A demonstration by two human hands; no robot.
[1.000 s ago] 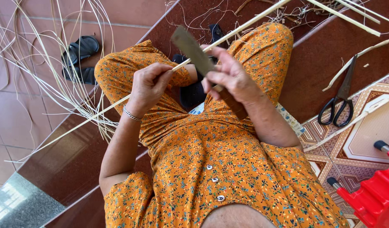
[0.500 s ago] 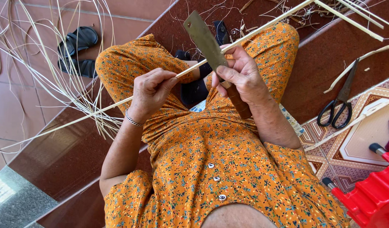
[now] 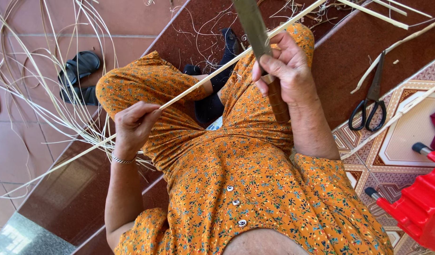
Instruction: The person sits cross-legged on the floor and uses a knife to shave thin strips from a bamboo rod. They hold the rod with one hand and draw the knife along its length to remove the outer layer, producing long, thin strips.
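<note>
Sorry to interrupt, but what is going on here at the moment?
A seated person in an orange floral dress holds a long pale cane strip in the left hand. The right hand grips the wooden handle of a broad knife, whose blade lies against the strip. Loose thin strips lie on the floor, black scissors on the step.

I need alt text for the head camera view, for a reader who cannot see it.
A seated person in an orange floral dress holds a long bamboo strip in the left hand and a broad knife in the right hand, blade against the strip. Black scissors lie on the step; thin shavings curl over the floor.
</note>
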